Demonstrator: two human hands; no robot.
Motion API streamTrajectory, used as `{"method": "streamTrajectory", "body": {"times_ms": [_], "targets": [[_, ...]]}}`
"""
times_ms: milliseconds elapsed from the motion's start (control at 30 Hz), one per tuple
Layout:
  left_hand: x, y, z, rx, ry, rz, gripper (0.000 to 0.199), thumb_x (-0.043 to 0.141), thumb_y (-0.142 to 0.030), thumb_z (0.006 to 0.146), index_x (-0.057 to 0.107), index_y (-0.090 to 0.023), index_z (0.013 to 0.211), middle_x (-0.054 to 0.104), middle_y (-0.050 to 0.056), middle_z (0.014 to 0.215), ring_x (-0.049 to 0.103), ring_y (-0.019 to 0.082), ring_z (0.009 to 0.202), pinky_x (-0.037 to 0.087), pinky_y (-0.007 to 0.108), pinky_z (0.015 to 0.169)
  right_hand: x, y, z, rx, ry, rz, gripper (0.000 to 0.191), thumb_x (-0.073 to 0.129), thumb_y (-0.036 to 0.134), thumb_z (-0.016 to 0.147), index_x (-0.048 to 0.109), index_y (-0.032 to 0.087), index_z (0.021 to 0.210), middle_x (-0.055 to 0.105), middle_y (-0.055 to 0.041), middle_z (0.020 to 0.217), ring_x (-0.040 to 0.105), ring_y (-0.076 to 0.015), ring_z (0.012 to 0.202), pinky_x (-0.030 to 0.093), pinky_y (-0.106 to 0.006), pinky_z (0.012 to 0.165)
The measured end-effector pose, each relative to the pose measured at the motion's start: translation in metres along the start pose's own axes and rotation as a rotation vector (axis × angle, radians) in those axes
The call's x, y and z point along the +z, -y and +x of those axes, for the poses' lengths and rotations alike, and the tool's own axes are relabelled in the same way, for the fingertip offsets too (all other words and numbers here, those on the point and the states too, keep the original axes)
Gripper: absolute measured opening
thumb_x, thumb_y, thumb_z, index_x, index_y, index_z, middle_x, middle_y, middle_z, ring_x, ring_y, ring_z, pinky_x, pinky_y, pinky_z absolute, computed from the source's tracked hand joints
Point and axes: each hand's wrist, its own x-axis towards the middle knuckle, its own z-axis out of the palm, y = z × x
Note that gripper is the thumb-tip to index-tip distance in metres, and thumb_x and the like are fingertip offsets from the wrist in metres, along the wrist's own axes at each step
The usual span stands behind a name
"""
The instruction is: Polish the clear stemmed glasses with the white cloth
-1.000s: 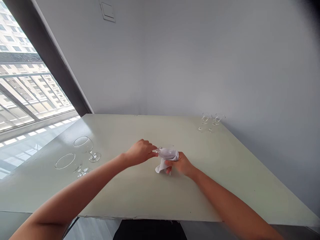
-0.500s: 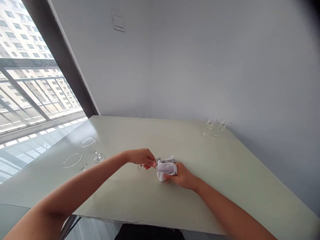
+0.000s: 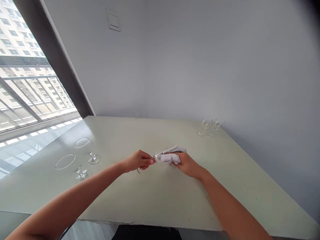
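Above the middle of the table, my left hand [image 3: 140,160] pinches the stem of a wine glass [image 3: 154,158] that lies tilted sideways, its foot showing just below my fingers. A pale grey-white cloth [image 3: 168,158] covers most of the bowl, so little of the glass shows. My right hand [image 3: 187,164] is closed on this cloth and presses it about the bowl; the fingers are partly hidden and the cloth is slightly blurred.
Two stemmed glasses, a nearer one [image 3: 81,174] and a farther one [image 3: 93,158], stand on the left of the pale table [image 3: 120,196]. Several smaller glasses [image 3: 207,124] stand at the back right corner, by the wall [image 3: 225,66]. A window [image 3: 30,80] is at the left.
My right hand and the cloth have shifted and turned around the bowl, the cloth's loose end now flaring up to the right. My left hand keeps its hold on the stem. The view has shifted slightly.
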Motion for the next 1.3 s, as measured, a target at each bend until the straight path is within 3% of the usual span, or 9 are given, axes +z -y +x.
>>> {"method": "streamTrajectory", "body": {"times_ms": [167, 300, 500, 667, 800, 933, 1067, 1200, 1300], "targets": [[0.003, 0.01, 0.004, -0.137, -0.247, 0.075, 0.041, 0.048, -0.054, 0.073, 0.055, -0.016, 0.061, 0.049, -0.001, 0.054, 0.04, 0.009, 0.046, 0.027, 0.021, 0.044, -0.016, 0.003, 0.001, -0.04, -0.28, -0.368, 0.039, 0.045, 0.027, 0.084, 0.05, 0.03, 0.123, 0.052, -0.0013, 0.126, 0.045, -0.0231, 0.118, 0.036, -0.045, 0.098], [0.01, 0.0, 0.007, -0.057, -0.334, 0.441, 0.033, 0.047, -0.046, 0.077, 0.057, -0.019, 0.063, 0.05, -0.002, 0.053, 0.04, 0.01, 0.045, 0.025, 0.022, 0.045, 0.008, 0.028, 0.003, -0.248, 0.002, -0.557, 0.046, 0.05, 0.039, 0.082, 0.047, 0.026, 0.127, 0.044, -0.0047, 0.133, 0.037, -0.028, 0.123, 0.027, -0.048, 0.102], [0.023, -0.006, 0.009, 0.379, -0.483, 0.88, 0.029, 0.04, -0.036, 0.085, 0.062, -0.02, 0.076, 0.054, 0.001, 0.056, 0.046, 0.012, 0.052, 0.031, 0.025, 0.058, 0.006, 0.036, 0.03, 0.008, 0.021, 0.015, 0.034, 0.04, 0.04, 0.087, 0.065, 0.024, 0.104, 0.062, -0.0046, 0.112, 0.051, -0.0223, 0.11, 0.036, -0.039, 0.095], [0.039, -0.001, 0.018, 0.261, -0.658, 0.43, 0.03, 0.049, -0.04, 0.081, 0.057, -0.026, 0.106, 0.054, -0.003, 0.06, 0.046, 0.01, 0.054, 0.036, 0.021, 0.057, 0.002, 0.008, 0.053, 0.314, -0.316, 0.93, 0.023, 0.057, 0.036, 0.072, 0.067, 0.017, 0.079, 0.067, -0.0069, 0.087, 0.06, -0.0246, 0.086, 0.049, -0.041, 0.073], [0.054, -0.003, 0.031, 0.165, -0.726, -0.089, 0.044, 0.053, -0.042, 0.076, 0.048, -0.029, 0.118, 0.053, -0.002, 0.081, 0.045, 0.006, 0.053, 0.038, 0.02, 0.052, 0.034, 0.0, 0.062, 0.277, -0.616, 1.185, 0.007, 0.057, 0.022, 0.066, 0.061, 0.02, 0.071, 0.065, -0.0023, 0.078, 0.059, -0.0219, 0.083, 0.05, -0.037, 0.07], [0.059, -0.007, 0.048, 0.109, -0.79, -0.474, 0.05, 0.055, -0.044, 0.075, 0.046, -0.028, 0.121, 0.046, 0.004, 0.102, 0.051, 0.008, 0.066, 0.043, 0.02, 0.056, 0.069, 0.004, 0.057, 0.257, -0.535, 0.982, 0.012, 0.052, 0.027, 0.072, 0.061, 0.02, 0.074, 0.063, -0.0032, 0.078, 0.057, -0.0207, 0.083, 0.048, -0.033, 0.068], [0.058, -0.009, 0.057, 0.023, -0.839, -0.575, 0.046, 0.059, -0.043, 0.072, 0.053, -0.03, 0.116, 0.036, 0.007, 0.118, 0.05, 0.017, 0.097, 0.045, 0.024, 0.074, 0.086, -0.001, 0.047, 0.259, -0.452, 0.722, 0.023, 0.045, 0.038, 0.079, 0.06, 0.023, 0.089, 0.062, -0.0028, 0.086, 0.055, -0.0186, 0.085, 0.046, -0.03, 0.068], [0.046, -0.007, 0.053, -0.033, -0.735, -0.584, 0.046, 0.069, -0.042, 0.063, 0.061, -0.024, 0.105, 0.035, 0.01, 0.126, 0.044, 0.024, 0.111, 0.043, 0.028, 0.082, 0.077, -0.007, 0.041, 0.325, -0.373, 0.721, 0.023, 0.048, 0.038, 0.076, 0.06, 0.021, 0.085, 0.062, -0.0035, 0.084, 0.055, -0.0184, 0.082, 0.046, -0.031, 0.069], [0.033, -0.008, 0.049, 0.043, -0.526, -0.778, 0.069, 0.076, -0.03, 0.057, 0.048, -0.024, 0.12, 0.049, 0.013, 0.118, 0.052, 0.024, 0.102, 0.044, 0.033, 0.083, 0.067, -0.005, 0.041, 0.392, -0.204, 0.842, 0.019, 0.052, 0.035, 0.073, 0.06, 0.019, 0.079, 0.062, -0.0053, 0.079, 0.056, -0.0195, 0.076, 0.047, -0.033, 0.066]]}}
